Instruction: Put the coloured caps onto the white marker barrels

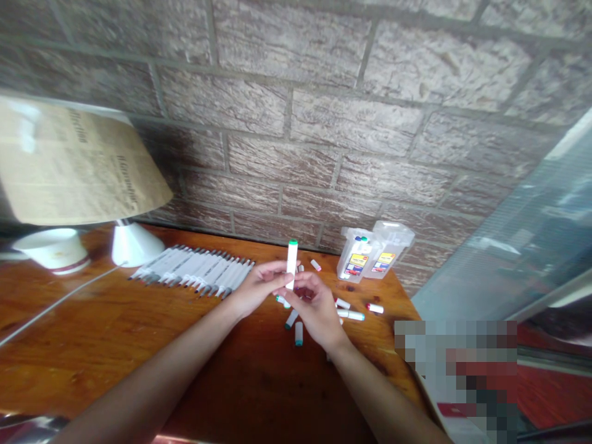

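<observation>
A white marker with a green end (291,262) stands upright between my two hands. The fingers of my left hand (261,287) pinch it from the left. From the right, the fingertips of my right hand (319,311) close around its lower part. Beneath and beside the hands lie loose white caps and marker pieces, among them a teal-tipped cap (298,333), a red-ended cap (375,308) and a pink-ended cap (316,264). Left of my hands, a long row of white markers (194,269) lies side by side; my left hand is close to its right end.
Two clear plastic marker cases (386,262) stand at the back right, a few pieces in the front one. A lamp (134,243) with a paper shade and a white paper cup (58,250) are at left. The lamp's cord (60,305) crosses the wooden table (83,345). Behind is a brick wall (259,154).
</observation>
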Demonstrator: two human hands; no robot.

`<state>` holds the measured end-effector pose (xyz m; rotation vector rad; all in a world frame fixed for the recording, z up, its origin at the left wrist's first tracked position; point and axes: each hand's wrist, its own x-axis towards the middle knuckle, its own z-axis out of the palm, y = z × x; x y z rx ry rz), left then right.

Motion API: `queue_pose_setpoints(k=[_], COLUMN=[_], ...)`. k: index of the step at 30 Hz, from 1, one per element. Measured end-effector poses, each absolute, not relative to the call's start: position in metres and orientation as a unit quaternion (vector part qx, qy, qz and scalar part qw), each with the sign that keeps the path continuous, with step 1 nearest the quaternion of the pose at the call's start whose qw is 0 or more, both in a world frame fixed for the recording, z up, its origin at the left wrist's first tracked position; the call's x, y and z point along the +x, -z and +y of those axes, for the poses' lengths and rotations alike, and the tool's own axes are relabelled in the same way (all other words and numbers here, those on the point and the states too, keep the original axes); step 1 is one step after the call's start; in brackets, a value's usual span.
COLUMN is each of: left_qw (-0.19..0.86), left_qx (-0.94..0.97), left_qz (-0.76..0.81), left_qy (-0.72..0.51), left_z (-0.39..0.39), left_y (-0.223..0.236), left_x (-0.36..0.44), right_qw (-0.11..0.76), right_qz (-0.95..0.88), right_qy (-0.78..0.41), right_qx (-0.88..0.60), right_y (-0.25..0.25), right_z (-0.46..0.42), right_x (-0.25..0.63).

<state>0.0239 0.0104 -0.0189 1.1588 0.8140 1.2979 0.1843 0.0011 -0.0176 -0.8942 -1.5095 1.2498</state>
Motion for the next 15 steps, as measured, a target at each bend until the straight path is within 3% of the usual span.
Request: queue_pose_setpoints(k=[15], left_qw=[0.563], left_qx=[0.505], left_qz=[0.346], left_qy=[-0.555], left_z=[0.0073], left_y=[0.0135], left_x=[0.0255], right_qw=[0.467], right_qz=[-0.688], right_qy=[-0.416], right_qx=[-0.369], right_y=[0.0151], right_z=[0.0057], right_x=[0.1909])
